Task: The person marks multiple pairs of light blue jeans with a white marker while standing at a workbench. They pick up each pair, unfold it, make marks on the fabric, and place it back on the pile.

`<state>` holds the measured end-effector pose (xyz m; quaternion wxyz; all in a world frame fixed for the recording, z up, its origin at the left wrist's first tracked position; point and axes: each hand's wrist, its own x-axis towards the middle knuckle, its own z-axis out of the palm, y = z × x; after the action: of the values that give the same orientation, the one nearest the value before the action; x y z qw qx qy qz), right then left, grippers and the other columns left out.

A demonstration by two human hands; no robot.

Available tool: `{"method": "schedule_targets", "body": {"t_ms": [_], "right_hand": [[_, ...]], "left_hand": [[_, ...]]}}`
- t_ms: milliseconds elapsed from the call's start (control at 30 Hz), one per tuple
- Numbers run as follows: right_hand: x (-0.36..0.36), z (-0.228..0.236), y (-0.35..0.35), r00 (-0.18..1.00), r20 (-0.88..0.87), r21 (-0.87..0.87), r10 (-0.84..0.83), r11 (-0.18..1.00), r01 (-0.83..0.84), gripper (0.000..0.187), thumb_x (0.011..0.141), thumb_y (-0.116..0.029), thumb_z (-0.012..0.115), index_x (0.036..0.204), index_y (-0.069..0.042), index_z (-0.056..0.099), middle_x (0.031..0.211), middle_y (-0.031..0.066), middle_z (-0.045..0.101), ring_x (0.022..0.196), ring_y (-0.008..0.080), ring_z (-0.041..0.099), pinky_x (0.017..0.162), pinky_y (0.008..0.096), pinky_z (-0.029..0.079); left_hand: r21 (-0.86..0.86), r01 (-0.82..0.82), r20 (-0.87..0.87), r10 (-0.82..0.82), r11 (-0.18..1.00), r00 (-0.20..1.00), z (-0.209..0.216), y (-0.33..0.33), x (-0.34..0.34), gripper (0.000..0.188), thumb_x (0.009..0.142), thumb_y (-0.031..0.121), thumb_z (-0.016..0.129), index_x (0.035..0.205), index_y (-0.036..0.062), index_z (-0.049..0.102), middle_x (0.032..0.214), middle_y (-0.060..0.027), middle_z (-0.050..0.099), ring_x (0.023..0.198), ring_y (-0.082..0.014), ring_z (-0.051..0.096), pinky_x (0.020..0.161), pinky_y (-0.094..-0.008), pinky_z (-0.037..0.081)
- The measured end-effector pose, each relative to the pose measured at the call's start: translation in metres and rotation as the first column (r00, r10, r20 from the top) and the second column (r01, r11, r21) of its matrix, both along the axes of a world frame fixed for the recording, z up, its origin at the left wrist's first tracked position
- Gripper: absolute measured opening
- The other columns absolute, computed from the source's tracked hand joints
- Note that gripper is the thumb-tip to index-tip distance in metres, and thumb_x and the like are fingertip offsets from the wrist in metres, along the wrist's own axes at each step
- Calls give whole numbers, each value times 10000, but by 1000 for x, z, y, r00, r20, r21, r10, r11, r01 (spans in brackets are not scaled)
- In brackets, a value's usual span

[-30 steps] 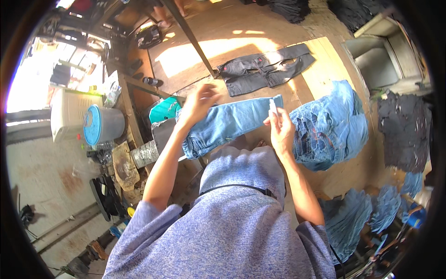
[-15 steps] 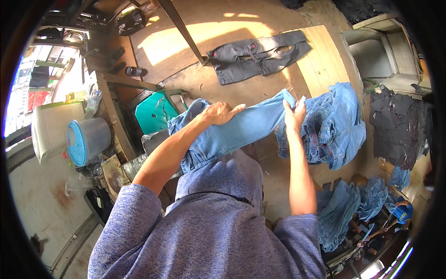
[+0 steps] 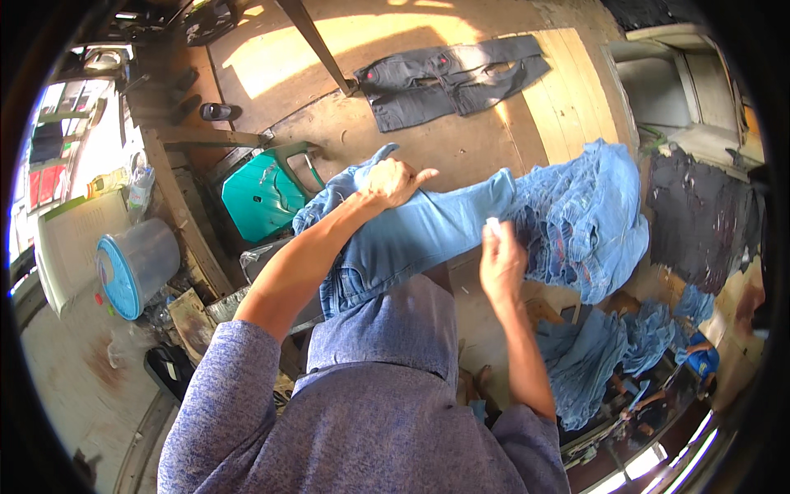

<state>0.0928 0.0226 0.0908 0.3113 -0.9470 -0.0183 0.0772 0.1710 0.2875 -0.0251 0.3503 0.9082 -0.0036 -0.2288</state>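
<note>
A pair of light blue jeans (image 3: 428,235) lies stretched across my lap, waistband toward me. My left hand (image 3: 393,183) rests on its far side with fingers closed over the fabric near a bunched part. My right hand (image 3: 500,262) hovers at the near edge of the leg, pinching a small white piece (image 3: 492,224) between fingertips. A heap of more blue jeans (image 3: 586,218) sits just right of that hand.
Dark jeans (image 3: 448,78) lie flat on the wooden floor ahead. A teal plastic chair (image 3: 262,193) and a clear bucket with a blue lid (image 3: 132,267) stand at my left. Black garments (image 3: 699,218) and more blue denim (image 3: 601,362) lie at right.
My view has tipped down and the jeans have slid closer over my lap. My right hand has dropped from the leg's end to its near edge. My left hand stays on the fabric.
</note>
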Motion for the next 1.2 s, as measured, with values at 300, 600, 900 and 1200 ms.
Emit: {"method": "schedule_targets", "body": {"t_ms": [300, 600, 900, 1200], "right_hand": [[-128, 7, 52, 932, -353, 325, 78, 945, 44, 297, 1108, -380, 541, 1123, -111, 666, 888, 221, 731, 758, 455, 710, 705, 582, 542], [-202, -22, 75, 888, -105, 346, -447, 821, 454, 336, 1067, -444, 643, 1018, -114, 676, 720, 190, 698, 663, 456, 698, 590, 578, 514], [-237, -13, 46, 840, -132, 380, -526, 756, 533, 352, 1062, -441, 619, 1135, -108, 705, 842, 207, 762, 795, 449, 746, 707, 580, 568], [-287, -13, 35, 790, -98, 412, -605, 698, 585, 360, 1074, -450, 609, 1116, -97, 664, 736, 199, 708, 724, 454, 714, 644, 599, 530]], "left_hand": [[332, 359, -344, -242, 872, 907, -85, 22, 20, 487, 1113, 418, 495, 1524, 213, 658, 1293, -206, 764, 1038, -321, 755, 881, -483, 593], [264, 2, -143, 37, 965, 989, -109, 46, 71, 622, 1135, 547, 453, 1161, 34, 804, 1023, -162, 807, 847, -261, 743, 790, -417, 577], [177, 248, -96, -233, 953, 968, -71, -57, 35, 657, 1126, 578, 450, 1080, 27, 805, 954, -172, 797, 823, -285, 746, 789, -432, 576], [210, 355, -87, -344, 911, 935, -76, -103, 13, 700, 1116, 608, 447, 999, 19, 806, 885, -183, 787, 798, -309, 749, 789, -446, 576]]}}
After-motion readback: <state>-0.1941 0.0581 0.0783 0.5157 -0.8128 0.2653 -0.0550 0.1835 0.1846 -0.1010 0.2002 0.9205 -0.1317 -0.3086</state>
